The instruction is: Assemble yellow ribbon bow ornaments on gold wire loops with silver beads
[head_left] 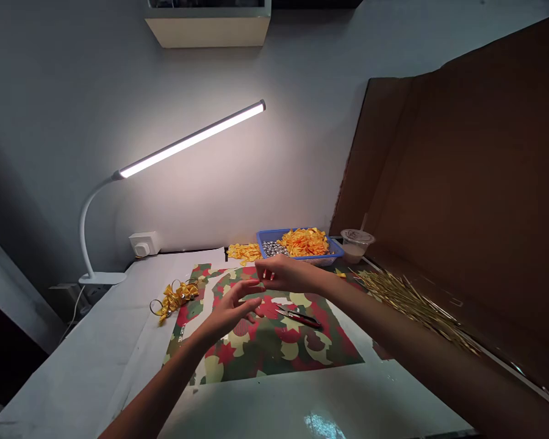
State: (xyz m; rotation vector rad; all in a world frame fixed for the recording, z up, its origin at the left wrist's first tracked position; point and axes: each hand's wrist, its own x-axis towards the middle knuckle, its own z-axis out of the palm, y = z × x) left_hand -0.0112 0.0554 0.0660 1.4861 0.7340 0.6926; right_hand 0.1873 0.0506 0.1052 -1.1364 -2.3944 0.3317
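Observation:
My left hand [232, 310] hovers above a camouflage-patterned sheet [274, 350], its fingers apart and nothing visible in them. Just beyond its fingertips, my right hand [281, 272] is bent downward with its fingers curled into a pinch. Whatever the pinch holds, if anything, is too small to make out. Below and right of the hands, small thread snips [301, 317] with a dark red handle lie on the sheet. Left of the sheet sits a small pile of yellow ribbon bows [176, 299] with rings.
At the back stands a blue basket [336, 251] holding orange-yellow ribbon pieces and silvery bits, beside loose yellow pieces [244, 252]. To the right are a lidded cup [355, 247], golden wire-like strips [416, 305] and a tall cardboard wall [462, 183]. A lit lamp [192, 140] overhangs the table.

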